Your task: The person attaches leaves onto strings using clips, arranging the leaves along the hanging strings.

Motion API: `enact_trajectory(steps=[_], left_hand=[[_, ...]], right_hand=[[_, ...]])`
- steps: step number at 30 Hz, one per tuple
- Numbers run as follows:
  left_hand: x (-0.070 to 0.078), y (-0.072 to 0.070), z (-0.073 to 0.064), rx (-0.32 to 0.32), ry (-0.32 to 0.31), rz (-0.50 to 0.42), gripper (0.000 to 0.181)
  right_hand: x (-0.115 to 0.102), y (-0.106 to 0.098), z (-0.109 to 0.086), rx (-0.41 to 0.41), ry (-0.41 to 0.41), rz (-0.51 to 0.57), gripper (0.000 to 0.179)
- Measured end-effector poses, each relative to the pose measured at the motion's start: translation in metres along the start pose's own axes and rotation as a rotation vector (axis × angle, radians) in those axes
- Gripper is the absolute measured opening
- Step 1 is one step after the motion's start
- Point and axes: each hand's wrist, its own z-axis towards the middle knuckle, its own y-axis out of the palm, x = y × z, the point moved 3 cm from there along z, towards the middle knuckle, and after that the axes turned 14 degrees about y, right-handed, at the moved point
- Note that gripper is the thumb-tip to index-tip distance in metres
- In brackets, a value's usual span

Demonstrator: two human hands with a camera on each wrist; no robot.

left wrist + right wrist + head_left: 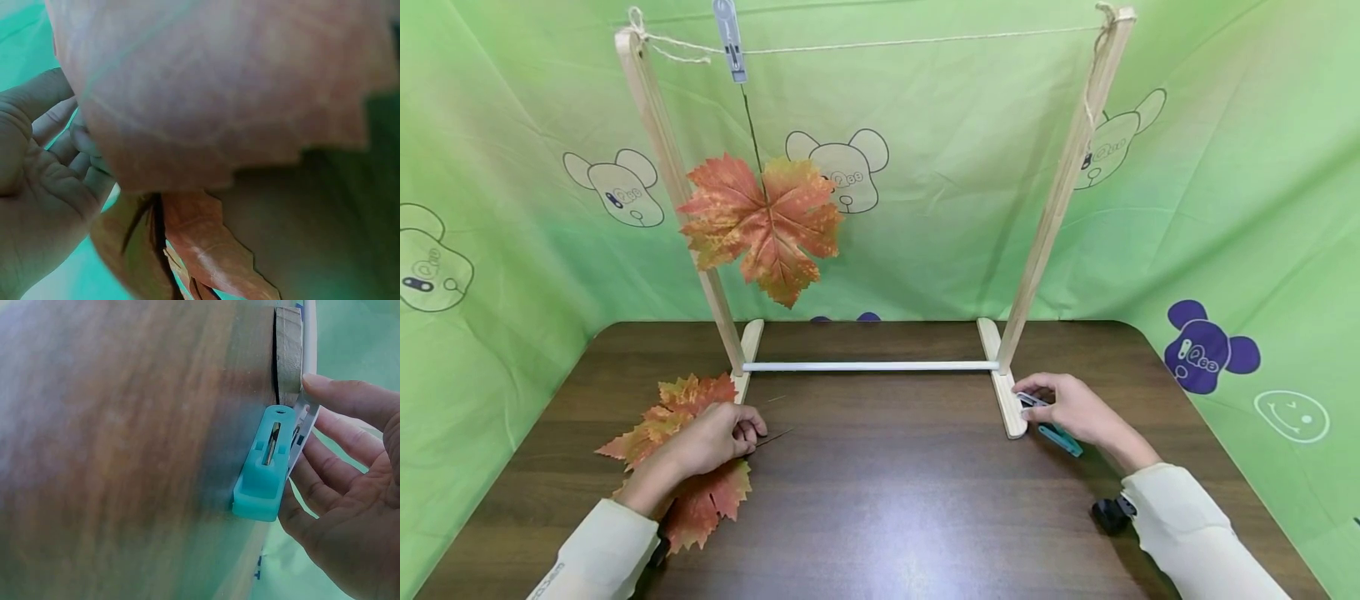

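My left hand (711, 442) is over two orange-red artificial leaves on the table's left side. Its curled fingers pinch a thin dark stem; one leaf (711, 500) shows below the hand, the other (677, 408) above it. Which leaf the pinched stem belongs to is hard to see. A leaf (219, 81) fills much of the left wrist view. My right hand (1071, 408) pinches a pale grey clothespin (304, 434) between thumb and fingers, beside the rack's right foot. A teal clothespin (262, 469) lies on the table right next to it.
A wooden rack (1048, 225) stands at the back, with a white bar (872, 366) low across it and a string (925, 40) along the top. From the string, a grey clothespin (731, 42) holds a hanging leaf (767, 225). Green printed cloth (925, 183) surrounds the table.
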Motion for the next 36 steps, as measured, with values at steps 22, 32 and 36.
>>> enact_trajectory(steps=[22, 32, 36], left_hand=[[0.002, -0.005, -0.010, -0.029, 0.046, 0.054, 0.023], [0.011, -0.012, -0.013, -0.013, 0.041, 0.082, 0.018], [0.013, -0.014, -0.014, -0.014, 0.028, 0.096, 0.017]], right_hand=[[-0.005, -0.009, -0.005, 0.044, 0.001, -0.042, 0.033], [-0.015, -0.017, -0.011, 0.068, -0.008, -0.042, 0.033], [-0.020, -0.019, -0.012, 0.077, -0.021, -0.056, 0.033]])
